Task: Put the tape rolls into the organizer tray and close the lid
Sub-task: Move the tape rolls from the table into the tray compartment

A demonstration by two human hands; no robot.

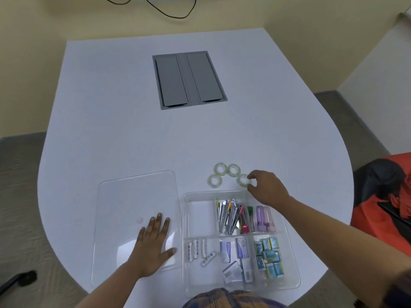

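Several clear tape rolls lie on the white table just beyond the organizer tray (186,252). Three of them are loose: one at the back left (220,169), one beside it (233,170), one nearer and to the left (215,180). My right hand (268,187) pinches a further tape roll (243,180) between thumb and fingers; the roll still touches the table. The tray's top-left compartment (201,215) holds nothing. The clear lid (124,196) lies flat to the left of the tray, and my left hand (153,243) rests spread on it.
The tray's other compartments hold staplers (226,215), pens, batteries (196,248) and small boxes (269,255). A grey cable hatch (189,80) is set into the table's middle. An orange and black bag (382,196) sits at the right, off the table's edge.
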